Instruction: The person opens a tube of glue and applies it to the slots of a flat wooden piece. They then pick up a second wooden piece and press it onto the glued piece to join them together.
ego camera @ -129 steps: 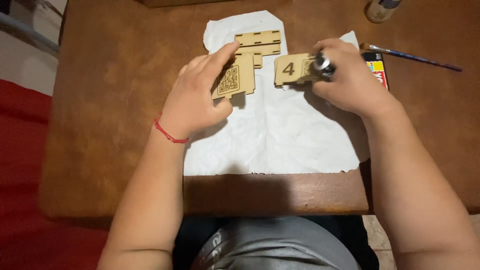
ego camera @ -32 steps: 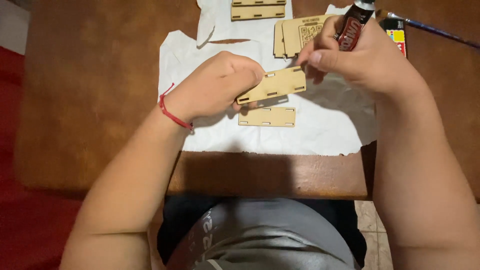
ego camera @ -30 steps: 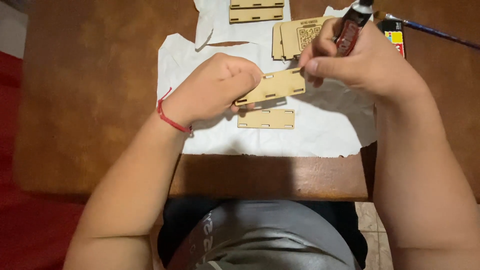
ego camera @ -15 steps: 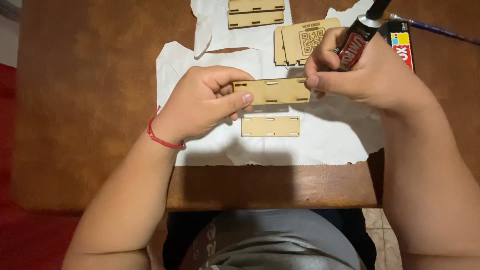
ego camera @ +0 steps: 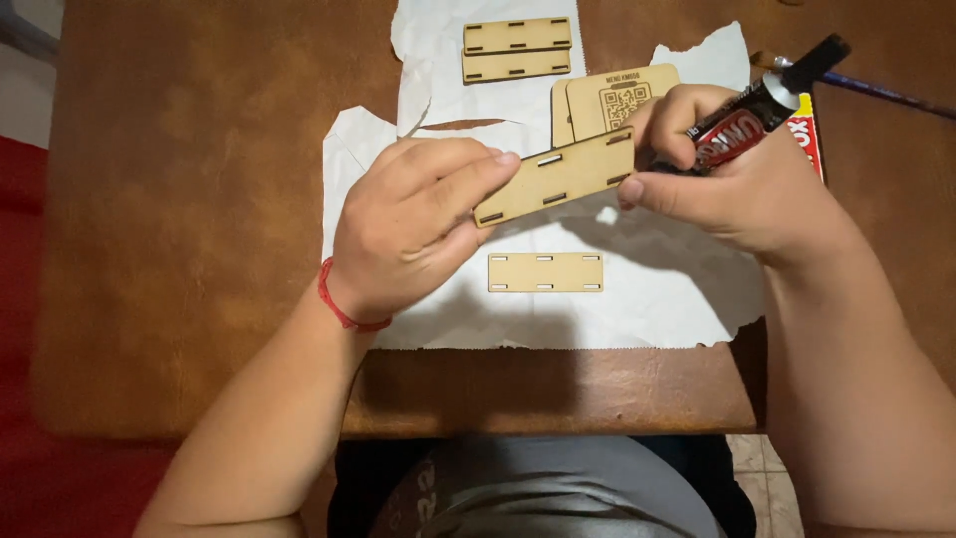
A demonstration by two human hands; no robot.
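Fingers [ego camera: 453, 179] of the left hand [ego camera: 403, 234] were curled narrowly around one end of a slotted wooden panel [ego camera: 558, 176], thumb beneath and fingertips on top, pinching it above the white paper sheet [ego camera: 637, 299]. At the panel's other end the right hand [ego camera: 737, 184] steadied it with the thumb tip against the edge, while its remaining fingers were wrapped tight around a dark glue tube [ego camera: 762, 105] whose black cap pointed up and to the right. The panel sat tilted, its right end higher, held clear of the paper between both hands.

From the head view, a second slotted panel [ego camera: 546, 272] lay flat on the paper just below the held one. Two more slotted strips [ego camera: 516, 48] lay side by side at the top of the paper, well apart from the hands. A pair of stacked wooden plates with a square printed pattern [ego camera: 617, 100] lay partly hidden behind the right hand's fingers. A red cord bracelet [ego camera: 337, 304] circled the left wrist. A thin paintbrush [ego camera: 881, 90] rested on the brown table [ego camera: 179, 199] at the far right.
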